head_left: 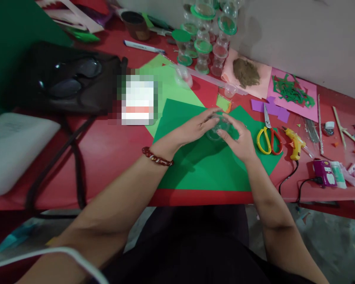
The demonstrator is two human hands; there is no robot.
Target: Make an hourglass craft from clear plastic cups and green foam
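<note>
Both of my hands are wrapped round a small clear plastic cup (215, 133) above a dark green paper sheet (207, 169). My left hand (199, 125) grips it from the left, with a red beaded bracelet on that wrist. On the cup's other side, my right hand (239, 136) curls its fingers and thumb against it. The hands cover part of the cup. Just beyond the fingertips lies a small light green paper piece (223, 103). Scissors (268, 136) with yellow and red handles rest to the right of my right hand.
Stacked clear cups with green rims (203, 46) stand at the back. A yellow glue gun (296, 144) lies at right, its cord near the table edge. Brown powder (246, 72) and green paper shreds (292, 90) sit on pink sheets. A black bag (85, 92) occupies the left.
</note>
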